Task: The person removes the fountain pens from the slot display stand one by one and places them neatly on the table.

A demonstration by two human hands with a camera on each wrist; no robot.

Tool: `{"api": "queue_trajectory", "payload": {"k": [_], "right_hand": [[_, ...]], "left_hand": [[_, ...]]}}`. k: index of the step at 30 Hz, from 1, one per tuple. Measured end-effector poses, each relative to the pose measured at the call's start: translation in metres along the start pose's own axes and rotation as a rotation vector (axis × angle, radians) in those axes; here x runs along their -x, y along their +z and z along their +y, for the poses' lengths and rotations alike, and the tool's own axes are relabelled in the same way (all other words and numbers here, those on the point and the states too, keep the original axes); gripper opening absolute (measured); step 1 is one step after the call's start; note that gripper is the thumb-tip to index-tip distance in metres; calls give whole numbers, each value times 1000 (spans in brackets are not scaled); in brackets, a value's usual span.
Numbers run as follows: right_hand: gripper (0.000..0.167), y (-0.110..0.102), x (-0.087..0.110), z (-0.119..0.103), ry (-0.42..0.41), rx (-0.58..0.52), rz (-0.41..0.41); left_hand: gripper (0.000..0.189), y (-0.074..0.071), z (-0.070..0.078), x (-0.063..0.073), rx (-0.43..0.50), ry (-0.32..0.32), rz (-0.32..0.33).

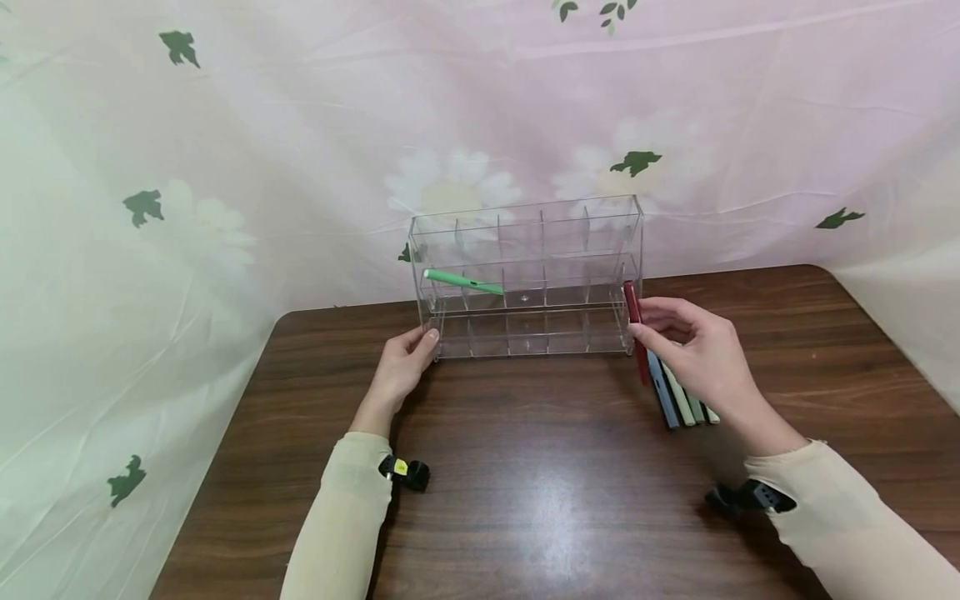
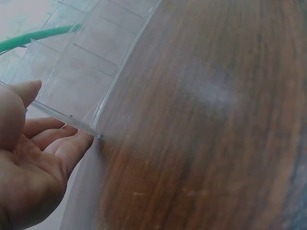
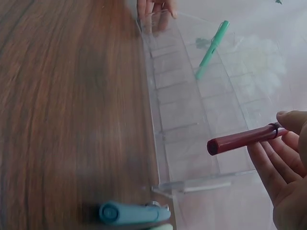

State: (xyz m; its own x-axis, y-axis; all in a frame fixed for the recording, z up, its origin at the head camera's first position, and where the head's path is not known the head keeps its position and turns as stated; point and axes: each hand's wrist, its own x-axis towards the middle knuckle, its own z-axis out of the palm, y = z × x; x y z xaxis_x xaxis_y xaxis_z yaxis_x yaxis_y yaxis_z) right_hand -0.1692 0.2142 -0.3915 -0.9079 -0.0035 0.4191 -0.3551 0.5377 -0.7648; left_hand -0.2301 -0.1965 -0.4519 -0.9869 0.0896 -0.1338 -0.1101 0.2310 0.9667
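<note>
A clear tiered organizer [image 1: 527, 323] with several compartments stands at the back of the table. My left hand [image 1: 405, 362] holds its left end, thumb at the front and fingers against the side, as the left wrist view [image 2: 38, 158] also shows. A green pen [image 1: 463, 282] lies slanted across the middle tier's left compartments. At the organizer's right end, my right hand [image 1: 693, 350] pinches a dark red pen [image 3: 244, 139] between thumb and fingers, above the table. Below that hand lie a blue pen [image 1: 663, 392] and several pale and dark green pens [image 1: 678, 396], partly hidden by it.
The brown wooden table [image 1: 525, 467] reaches forward to a flowered cloth backdrop [image 1: 315, 150], which hangs close behind the organizer. More cloth hangs along the left and right sides. A black strap camera [image 1: 405, 472] sits on the left wrist, another [image 1: 750, 497] on the right.
</note>
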Motion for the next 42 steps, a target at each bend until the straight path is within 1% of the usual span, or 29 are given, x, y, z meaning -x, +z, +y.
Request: {"api": "queue_trajectory", "payload": {"k": [7,12,23,32,38,42], "right_hand": [[32,-13,5,12,10,20,20],[32,-22,9,22,52,56,17],[32,-44,18,41,112,215,9],[38,-62,23,57,158,319,-17],[38,-69,28,69,166,359,-18],[40,-73,31,76,192,383,-29]], "left_hand": [[59,0,0,1,-1,-3,-6],[59,0,0,1,-2,-6,-5],[57,1,2,2,6,1,-3],[58,1,4,2,10,-3,-3],[58,1,4,3,9,2,-7],[59,0,3,2,2,2,-8]]}}
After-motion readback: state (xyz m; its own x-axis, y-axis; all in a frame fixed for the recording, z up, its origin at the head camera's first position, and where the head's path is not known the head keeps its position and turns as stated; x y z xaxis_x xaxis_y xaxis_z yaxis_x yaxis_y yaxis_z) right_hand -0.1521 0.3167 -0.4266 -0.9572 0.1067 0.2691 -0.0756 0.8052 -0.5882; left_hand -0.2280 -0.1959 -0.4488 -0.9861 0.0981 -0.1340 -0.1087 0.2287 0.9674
